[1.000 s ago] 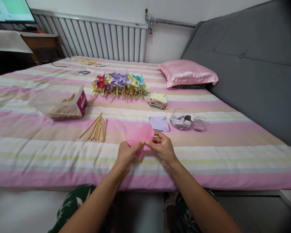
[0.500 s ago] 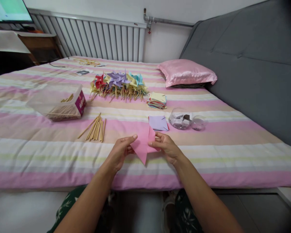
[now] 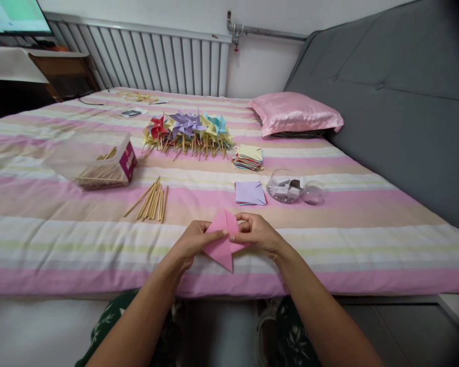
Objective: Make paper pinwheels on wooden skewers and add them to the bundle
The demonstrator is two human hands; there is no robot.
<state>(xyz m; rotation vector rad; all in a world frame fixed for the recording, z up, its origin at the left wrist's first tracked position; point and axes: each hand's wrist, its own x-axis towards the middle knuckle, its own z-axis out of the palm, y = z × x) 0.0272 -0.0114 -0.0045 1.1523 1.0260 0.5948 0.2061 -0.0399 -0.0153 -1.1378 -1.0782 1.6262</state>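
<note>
Above the bed's near edge, a pink paper square (image 3: 219, 250) with cut slits is held between both hands. My left hand (image 3: 196, 239) grips its left side, with the thumb pressed near the centre. My right hand (image 3: 257, 233) pinches the paper's right side close to the middle, where one flap is bent in. Just beyond the hands lies a small stack of cut paper squares (image 3: 250, 192), purple on top. Left of my left hand several thin wooden sticks (image 3: 152, 201) lie fanned on the sheet.
Finished paper pinwheels (image 3: 185, 127) are heaped mid-bed. A clear plastic box (image 3: 95, 158) of sticks stands left. Right are a taller paper stack (image 3: 248, 156), a clear round container (image 3: 284, 187) of small pieces and a small clear dish (image 3: 314, 193). A pink pillow (image 3: 296, 114) lies behind.
The pink paper has come slightly nearer to me. My left thumb has moved from the paper's left edge to its centre, meeting the right hand's fingers.
</note>
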